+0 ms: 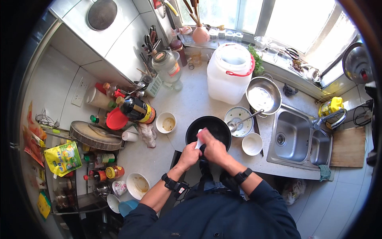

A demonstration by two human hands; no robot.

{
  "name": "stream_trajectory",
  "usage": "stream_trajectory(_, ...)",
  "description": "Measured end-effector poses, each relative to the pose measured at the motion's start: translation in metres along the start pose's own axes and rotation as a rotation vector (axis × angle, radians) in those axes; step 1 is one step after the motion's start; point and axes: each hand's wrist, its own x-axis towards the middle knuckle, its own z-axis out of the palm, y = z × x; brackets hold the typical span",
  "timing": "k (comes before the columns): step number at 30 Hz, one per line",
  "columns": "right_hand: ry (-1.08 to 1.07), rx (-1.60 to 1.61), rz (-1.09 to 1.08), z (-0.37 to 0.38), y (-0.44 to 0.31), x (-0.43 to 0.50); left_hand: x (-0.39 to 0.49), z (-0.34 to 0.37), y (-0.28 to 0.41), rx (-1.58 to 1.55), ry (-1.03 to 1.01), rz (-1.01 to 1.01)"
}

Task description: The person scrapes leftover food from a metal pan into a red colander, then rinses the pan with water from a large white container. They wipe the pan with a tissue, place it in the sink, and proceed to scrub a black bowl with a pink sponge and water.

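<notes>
My left hand (189, 156) grips a white spoon (198, 144), its shape partly covered by my fingers. Against the spoon's upper part is my right hand (212, 148), its fingertips blurred by motion. A pinkish-red patch shows at those fingertips; whether it is a held cloth or sponge is unclear. Both hands are above a black pan (209, 122) at the counter's front edge. Right of the pan sits a patterned bowl (247, 124) with a metal ladle (249, 117) in it. A small white bowl (252, 144) is just in front of that.
A white plastic bucket (228, 80) with a red handle stands behind the pan, beside a steel pot (263, 95). The sink (294, 131) lies to the right. At left are a small bowl (166, 122), a dark sauce bottle (135, 109) and a round chopping board (92, 135).
</notes>
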Motion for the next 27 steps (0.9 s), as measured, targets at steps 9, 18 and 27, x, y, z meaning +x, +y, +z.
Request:
stream_trajectory(9,-0.056,-0.057,0.207,-0.011,0.016,0.019,-0.018,-0.005,0.014,0.420,0.218,0.240)
stream_trajectory(18,0.138,0.063,-0.054,-0.021,0.000,0.001,-0.022,0.003,0.001,0.725,0.492,0.400)
stream_trajectory(27,0.002,-0.105,-0.012,-0.008,-0.007,-0.006,-0.027,0.006,-0.001,0.623,0.379,0.357)
